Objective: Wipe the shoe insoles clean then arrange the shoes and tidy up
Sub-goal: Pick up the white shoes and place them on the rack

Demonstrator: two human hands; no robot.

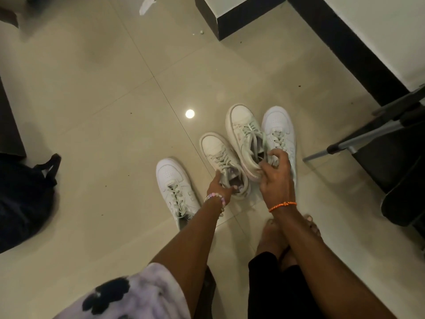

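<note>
Four pale shoes lie on the tiled floor [96,93] at centre frame, long axes running toward the upper left. The left hand [217,184] reaches into the collar of the second shoe [222,161], fingers curled on its rim; the right hand [274,174] pinches the heel of the third shoe [245,134]. This shoe lies just left of the fourth shoe [279,127], while the first shoe [174,183] sits apart at lower left, nearer the left forearm.

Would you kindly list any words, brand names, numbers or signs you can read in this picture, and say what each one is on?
None can be read.
The four white sneakers, such as the left-most one, show no legible logo or lettering.
The black bag shows no print.
The patterned sleeve carries dark shapes, not letters.
</note>
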